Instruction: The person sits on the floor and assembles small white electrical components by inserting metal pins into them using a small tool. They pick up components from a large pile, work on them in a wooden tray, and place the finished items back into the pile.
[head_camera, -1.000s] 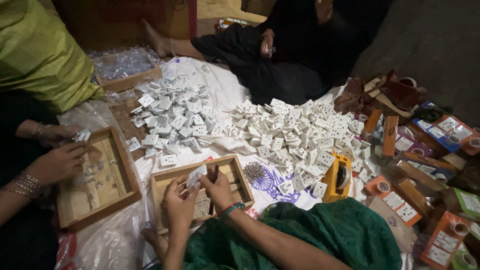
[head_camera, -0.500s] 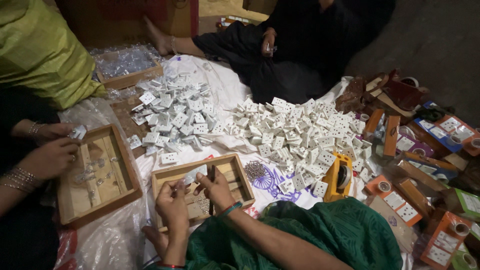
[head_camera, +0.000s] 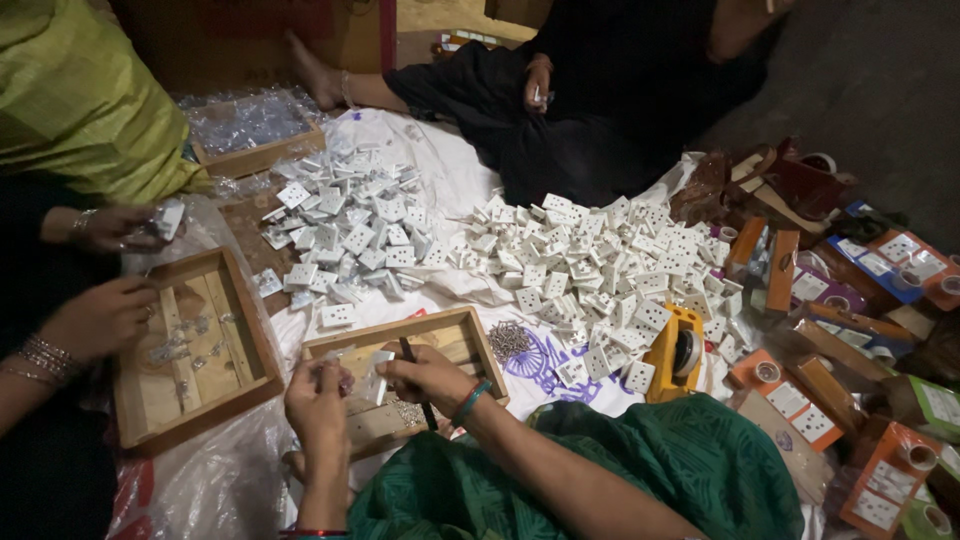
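Note:
My left hand (head_camera: 318, 402) and my right hand (head_camera: 432, 376) meet over a shallow wooden tray (head_camera: 462, 332) in front of my green-clad lap. Between them is a small white socket plate (head_camera: 378, 366), which my left hand pinches at its left edge. My right hand is closed round a thin dark screwdriver (head_camera: 411, 362) that slants down beside the plate. Small metal screws lie loose on the tray floor under my hands.
Two heaps of white socket plates (head_camera: 352, 228) (head_camera: 606, 262) lie on a white sheet. A co-worker's hands (head_camera: 100, 318) work over a second wooden tray (head_camera: 238, 310) at left. A person in black (head_camera: 590, 90) sits opposite. A yellow tape dispenser (head_camera: 668, 352), a screw pile (head_camera: 510, 338) and orange boxes (head_camera: 790, 398) are at right.
My hands have come down from holding the white plate up and now rest low in the tray. The co-worker's hands at left have shifted a little.

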